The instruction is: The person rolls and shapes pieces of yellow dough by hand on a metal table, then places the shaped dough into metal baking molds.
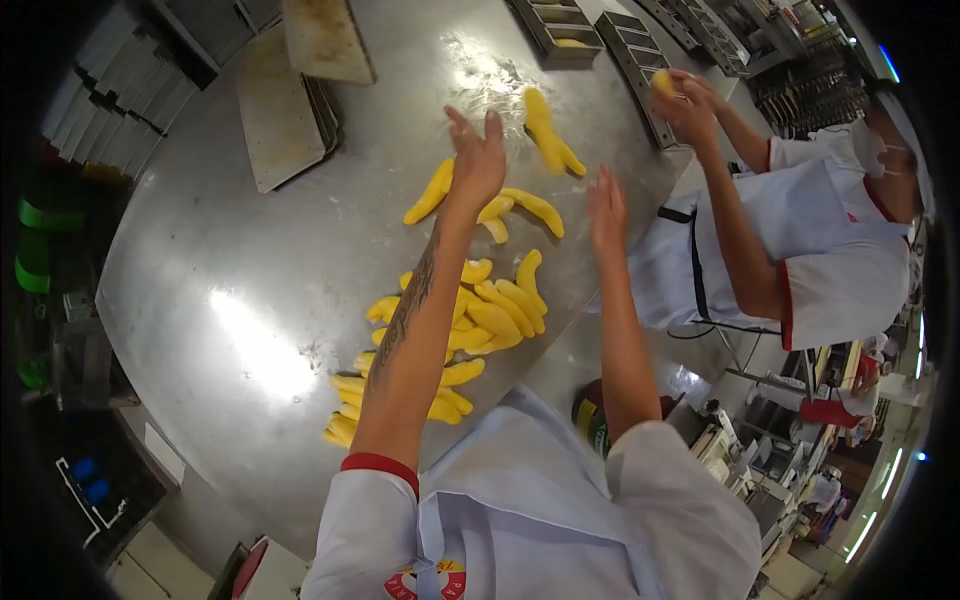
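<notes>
My left hand (478,160) is raised over the steel table (170,260) with its fingers apart and nothing in it. To the right, my right hand (606,205) has its fingers stretched out near the table edge, also holding nothing. Between and beyond the hands, a few yellow dough pieces (541,128) lie touching, partly blurred. One yellow piece (430,192) is left of my left hand, and others (535,210) lie just below it. Nearer my body, a pile of several yellow elongated pieces (493,318) spreads partly behind my left forearm.
A co-worker (740,220) at the right edge holds a small yellow piece (663,83) in their hands. Metal pans with compartments (632,60) stand at the far side. Worn trays or boards (283,110) lie at the upper left.
</notes>
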Action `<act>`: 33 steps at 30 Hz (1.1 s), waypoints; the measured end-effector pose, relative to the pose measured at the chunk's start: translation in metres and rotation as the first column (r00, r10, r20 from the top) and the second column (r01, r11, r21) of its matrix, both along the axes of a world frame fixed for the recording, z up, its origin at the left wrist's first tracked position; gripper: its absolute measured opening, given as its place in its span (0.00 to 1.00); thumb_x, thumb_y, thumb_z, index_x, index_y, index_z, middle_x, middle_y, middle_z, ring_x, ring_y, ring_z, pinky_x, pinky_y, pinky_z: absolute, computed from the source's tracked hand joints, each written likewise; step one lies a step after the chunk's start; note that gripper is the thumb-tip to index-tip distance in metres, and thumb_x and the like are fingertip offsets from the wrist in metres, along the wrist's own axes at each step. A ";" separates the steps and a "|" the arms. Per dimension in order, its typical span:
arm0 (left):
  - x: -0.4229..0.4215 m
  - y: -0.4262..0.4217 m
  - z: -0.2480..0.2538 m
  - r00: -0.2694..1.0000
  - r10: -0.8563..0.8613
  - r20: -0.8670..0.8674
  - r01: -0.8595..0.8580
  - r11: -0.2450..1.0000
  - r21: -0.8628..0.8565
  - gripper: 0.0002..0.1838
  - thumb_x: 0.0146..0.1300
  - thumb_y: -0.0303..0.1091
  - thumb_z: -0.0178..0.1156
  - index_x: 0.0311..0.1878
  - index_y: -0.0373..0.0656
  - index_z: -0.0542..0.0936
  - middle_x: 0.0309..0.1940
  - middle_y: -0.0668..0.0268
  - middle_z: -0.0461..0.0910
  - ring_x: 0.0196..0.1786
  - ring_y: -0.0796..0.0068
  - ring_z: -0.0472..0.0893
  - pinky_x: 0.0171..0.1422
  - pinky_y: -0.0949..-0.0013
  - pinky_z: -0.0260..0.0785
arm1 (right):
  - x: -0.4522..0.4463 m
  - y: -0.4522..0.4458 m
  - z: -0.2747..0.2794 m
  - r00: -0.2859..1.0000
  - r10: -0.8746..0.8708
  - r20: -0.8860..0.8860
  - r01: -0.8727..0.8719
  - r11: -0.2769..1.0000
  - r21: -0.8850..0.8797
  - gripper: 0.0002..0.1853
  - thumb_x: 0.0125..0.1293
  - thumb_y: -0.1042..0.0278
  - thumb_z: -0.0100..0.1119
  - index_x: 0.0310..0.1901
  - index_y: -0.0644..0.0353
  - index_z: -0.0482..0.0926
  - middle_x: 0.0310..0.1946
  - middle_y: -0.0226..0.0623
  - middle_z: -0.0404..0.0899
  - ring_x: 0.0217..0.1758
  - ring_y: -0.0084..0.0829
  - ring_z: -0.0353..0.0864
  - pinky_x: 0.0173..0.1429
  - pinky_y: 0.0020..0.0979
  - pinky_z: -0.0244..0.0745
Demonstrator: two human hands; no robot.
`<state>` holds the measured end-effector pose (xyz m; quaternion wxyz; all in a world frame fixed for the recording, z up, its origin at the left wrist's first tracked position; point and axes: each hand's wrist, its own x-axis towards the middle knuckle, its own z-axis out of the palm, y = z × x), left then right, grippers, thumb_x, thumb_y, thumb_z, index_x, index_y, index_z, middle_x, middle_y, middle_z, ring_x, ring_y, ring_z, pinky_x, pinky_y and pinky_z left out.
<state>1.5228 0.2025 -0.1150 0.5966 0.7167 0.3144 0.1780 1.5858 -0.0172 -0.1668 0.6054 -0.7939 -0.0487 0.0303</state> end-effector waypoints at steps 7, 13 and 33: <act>-0.015 0.041 -0.139 0.950 0.032 -0.311 0.197 0.712 0.674 0.40 0.60 0.56 0.68 0.67 0.36 0.73 0.66 0.44 0.72 0.71 0.45 0.67 0.75 0.48 0.57 | -0.015 -0.052 -0.026 0.982 0.080 -0.171 -0.143 0.907 -0.396 0.26 0.74 0.52 0.59 0.67 0.58 0.76 0.63 0.42 0.76 0.62 0.35 0.78 0.63 0.34 0.73; -0.023 0.042 -0.132 0.918 -0.176 -0.357 0.310 0.878 0.364 0.31 0.57 0.43 0.72 0.61 0.38 0.75 0.51 0.53 0.80 0.48 0.51 0.79 0.51 0.54 0.74 | -0.022 0.035 -0.071 0.791 0.568 0.228 -0.203 0.595 -0.778 0.30 0.67 0.55 0.66 0.67 0.57 0.72 0.65 0.42 0.72 0.71 0.45 0.67 0.71 0.48 0.63; -0.146 0.006 -0.083 0.953 -0.220 -0.208 0.302 0.759 0.577 0.36 0.59 0.41 0.71 0.69 0.37 0.71 0.70 0.46 0.65 0.75 0.44 0.62 0.78 0.48 0.55 | -0.135 0.039 0.010 0.496 0.674 -0.548 -0.083 0.665 0.742 0.22 0.78 0.43 0.48 0.50 0.57 0.76 0.30 0.31 0.75 0.20 0.23 0.71 0.22 0.23 0.65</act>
